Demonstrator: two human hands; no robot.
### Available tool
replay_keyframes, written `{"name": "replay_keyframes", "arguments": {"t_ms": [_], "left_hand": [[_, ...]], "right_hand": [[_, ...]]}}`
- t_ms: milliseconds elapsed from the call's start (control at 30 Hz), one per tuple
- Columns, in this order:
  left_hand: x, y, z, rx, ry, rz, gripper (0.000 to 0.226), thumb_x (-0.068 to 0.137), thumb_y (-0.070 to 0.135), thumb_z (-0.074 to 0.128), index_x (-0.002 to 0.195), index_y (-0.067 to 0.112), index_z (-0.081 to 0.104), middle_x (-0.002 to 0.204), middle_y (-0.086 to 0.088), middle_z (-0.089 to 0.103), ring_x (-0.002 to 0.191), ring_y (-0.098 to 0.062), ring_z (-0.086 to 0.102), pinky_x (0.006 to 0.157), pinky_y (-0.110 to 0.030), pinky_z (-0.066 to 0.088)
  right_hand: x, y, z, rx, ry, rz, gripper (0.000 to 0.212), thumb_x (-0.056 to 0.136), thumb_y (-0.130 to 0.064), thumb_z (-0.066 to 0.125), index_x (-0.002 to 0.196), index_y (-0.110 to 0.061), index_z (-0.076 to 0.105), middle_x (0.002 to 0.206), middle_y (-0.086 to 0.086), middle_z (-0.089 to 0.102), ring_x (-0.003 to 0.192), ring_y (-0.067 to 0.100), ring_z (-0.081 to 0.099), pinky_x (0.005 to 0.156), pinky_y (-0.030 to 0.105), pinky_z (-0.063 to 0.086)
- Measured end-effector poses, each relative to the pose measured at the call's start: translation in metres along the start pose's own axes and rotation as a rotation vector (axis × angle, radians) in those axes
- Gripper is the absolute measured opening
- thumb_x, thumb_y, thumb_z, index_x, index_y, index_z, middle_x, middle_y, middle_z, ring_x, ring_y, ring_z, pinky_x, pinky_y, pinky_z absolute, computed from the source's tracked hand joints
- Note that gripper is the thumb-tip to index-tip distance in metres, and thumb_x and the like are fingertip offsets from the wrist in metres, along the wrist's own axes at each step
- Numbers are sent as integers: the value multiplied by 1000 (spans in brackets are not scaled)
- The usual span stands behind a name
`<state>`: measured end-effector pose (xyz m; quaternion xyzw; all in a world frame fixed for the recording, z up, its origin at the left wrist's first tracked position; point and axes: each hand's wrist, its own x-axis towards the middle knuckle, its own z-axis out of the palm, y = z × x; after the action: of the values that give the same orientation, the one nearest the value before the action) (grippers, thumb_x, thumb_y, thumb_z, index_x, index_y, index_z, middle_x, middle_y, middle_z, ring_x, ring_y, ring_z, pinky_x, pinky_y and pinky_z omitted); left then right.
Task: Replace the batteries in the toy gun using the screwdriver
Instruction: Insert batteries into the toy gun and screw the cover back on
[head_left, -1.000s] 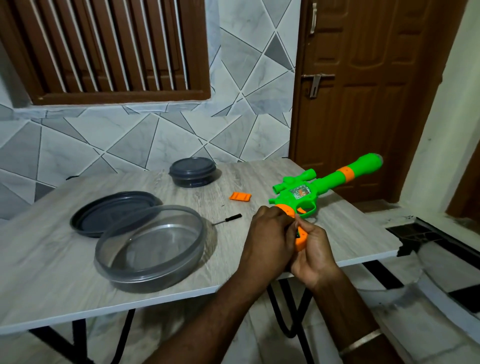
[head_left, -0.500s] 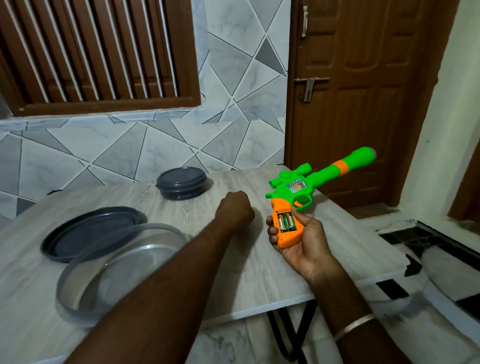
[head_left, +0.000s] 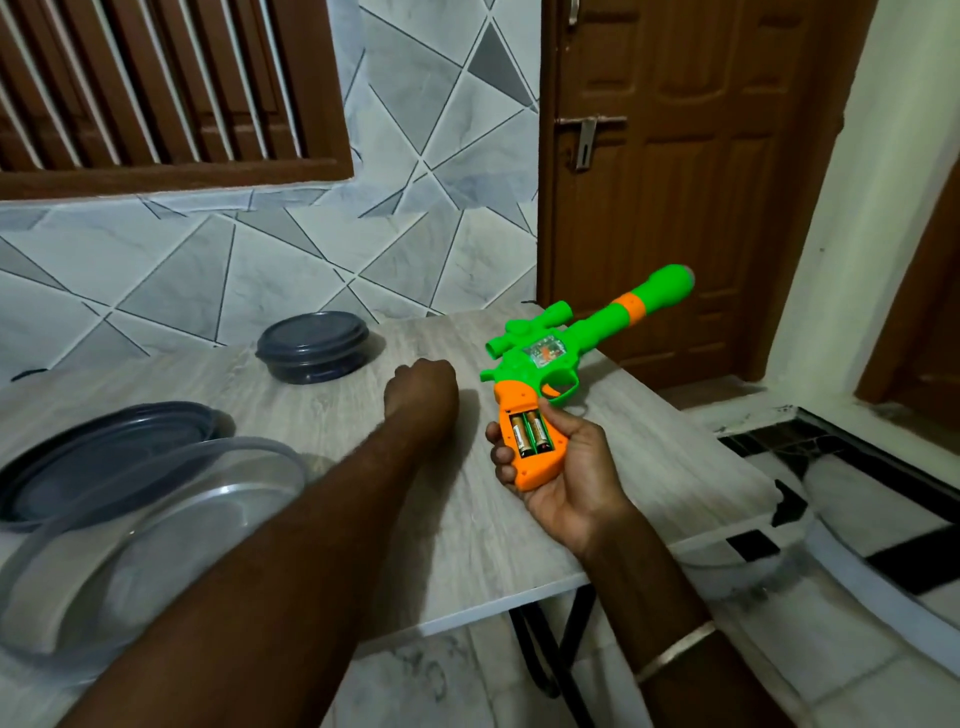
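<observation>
My right hand (head_left: 571, 467) grips the orange handle of the green and orange toy gun (head_left: 550, 358), barrel pointing away to the right above the table. The handle's battery compartment is uncovered and shows two batteries (head_left: 530, 434) side by side. My left hand (head_left: 421, 387) reaches forward over the table, left of the gun, knuckles up and fingers curled down out of sight. Neither the screwdriver nor the orange battery cover is visible; my left hand and forearm cover that part of the table.
On the grey wood-grain table (head_left: 649, 467) stand a small dark lidded container (head_left: 311, 345) at the back, and at the left a dark lid (head_left: 104, 457) and a clear round container (head_left: 156, 519). A brown door (head_left: 675, 182) is beyond the table's right edge.
My left hand let go of the gun handle and reached forward onto the table, over where the screwdriver and orange cover lay. The open compartment with batteries now faces up.
</observation>
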<state>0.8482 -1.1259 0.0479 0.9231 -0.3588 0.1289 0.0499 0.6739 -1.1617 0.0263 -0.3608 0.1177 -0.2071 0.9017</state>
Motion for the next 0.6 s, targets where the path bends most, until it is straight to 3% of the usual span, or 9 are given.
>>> {"name": "replay_keyframes", "arguments": {"t_ms": [167,333,400,467,533,600], "left_hand": [[-11,8,-14,-173,239,-30,18,95,14,54,103,8,70,97,-15,69,88,-32,65,66,-34,45],[-53,5,-32,-734,445,47,22,91,28,66,76,13,68,70,-5,68,68,-25,64,60,-34,49],[-78,2,-35,-1083,389,5,14,84,25,76,77,13,71,71,-4,69,71,-24,69,67,-36,58],[-105,0,-37,-1438,293,-82,15,77,18,82,85,10,73,78,-17,71,81,-38,73,74,-48,63],[-128,-3,-36,-1635,216,-147,20,80,9,82,96,6,71,86,-28,72,87,-48,72,79,-56,62],[-145,-7,-35,-1745,165,-191,25,83,4,79,106,7,70,87,-29,73,86,-47,73,81,-56,61]], "right_hand": [[-3,-2,3,20,39,-39,38,99,-36,43,107,-4,62,80,15,64,55,18,55,45,22,44],[-7,-1,6,7,77,-83,34,97,-35,47,106,-5,62,78,14,63,53,17,55,44,21,43],[-11,-1,10,-8,82,-98,33,98,-35,48,99,-5,63,78,15,63,52,17,56,43,21,42],[-14,0,14,-37,92,-112,32,97,-34,50,99,-6,64,76,14,64,51,18,56,42,21,43],[-17,2,16,-80,112,-114,32,96,-35,53,105,-7,64,73,12,64,49,18,57,41,21,44],[-21,7,18,-140,113,-112,36,95,-38,55,111,-7,63,74,13,64,50,18,58,41,22,45]]}}
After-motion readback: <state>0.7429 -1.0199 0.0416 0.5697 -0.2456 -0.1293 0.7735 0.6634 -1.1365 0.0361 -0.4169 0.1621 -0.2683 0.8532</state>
